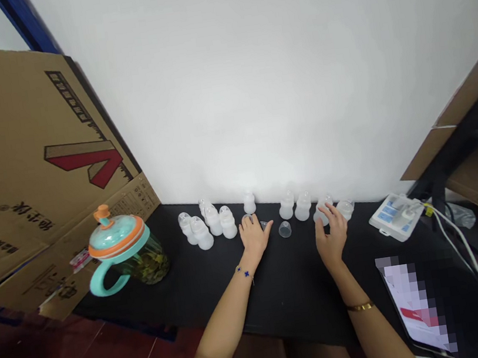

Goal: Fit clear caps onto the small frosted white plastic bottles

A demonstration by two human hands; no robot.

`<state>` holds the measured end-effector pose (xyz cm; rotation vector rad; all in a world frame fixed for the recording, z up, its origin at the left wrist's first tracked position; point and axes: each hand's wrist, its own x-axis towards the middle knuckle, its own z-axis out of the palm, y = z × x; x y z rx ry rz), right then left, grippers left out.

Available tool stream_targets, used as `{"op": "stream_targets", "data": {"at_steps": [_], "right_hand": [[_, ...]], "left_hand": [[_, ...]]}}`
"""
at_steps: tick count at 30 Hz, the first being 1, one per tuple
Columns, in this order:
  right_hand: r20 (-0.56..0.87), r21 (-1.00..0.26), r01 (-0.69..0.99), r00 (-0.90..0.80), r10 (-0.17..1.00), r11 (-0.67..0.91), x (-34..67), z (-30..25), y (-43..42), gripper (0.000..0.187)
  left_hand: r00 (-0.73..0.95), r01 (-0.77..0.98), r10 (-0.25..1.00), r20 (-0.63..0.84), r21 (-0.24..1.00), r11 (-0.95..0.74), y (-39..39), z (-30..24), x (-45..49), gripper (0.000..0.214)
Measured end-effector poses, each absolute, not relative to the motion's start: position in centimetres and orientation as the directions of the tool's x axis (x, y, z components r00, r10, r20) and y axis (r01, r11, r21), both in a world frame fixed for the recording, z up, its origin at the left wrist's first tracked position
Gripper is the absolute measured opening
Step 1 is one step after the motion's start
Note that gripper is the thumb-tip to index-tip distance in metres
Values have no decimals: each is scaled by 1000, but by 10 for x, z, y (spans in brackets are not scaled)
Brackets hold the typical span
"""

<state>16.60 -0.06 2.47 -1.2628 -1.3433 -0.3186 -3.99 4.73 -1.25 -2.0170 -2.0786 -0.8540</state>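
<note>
Right hand (331, 234) spread, fingertips resting on frosted plastic bottle (321, 216). Left hand (254, 239) spread, palm down, fingertips by partly hidden clear cup (263, 225). Second clear cup (284, 229) inverted between hands. Bottle cluster (205, 225) left of left hand. Teal-lidded glass jug (119, 249) farther left on bench (293, 308). Phone (417, 308) right of right hand.

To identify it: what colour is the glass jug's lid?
The lid is turquoise, with an orange rim and knob; best in the head view.
</note>
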Motion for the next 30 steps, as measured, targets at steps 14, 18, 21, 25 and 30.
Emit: {"op": "stream_targets", "data": {"at_steps": [14,18,21,25,30], "right_hand": [[715,-542,696,88,694,470,147,5,5,27],[672,-584,673,88,735,453,145,5,3,28],[629,-631,642,95,772,436,144,6,1,29],[545,-721,572,119,830,391,142,7,0,29],[486,-772,512,93,869,376,140,4,1,33]], "left_hand": [[129,915,880,457,288,-283,29,-7,-35,20],[159,850,855,494,372,-373,28,-3,-33,15],[128,741,840,528,512,-435,25,6,-32,13],[42,417,905,423,816,-401,21,20,-30,24],[81,-121,988,134,985,-123,19,23,-26,37]]}}
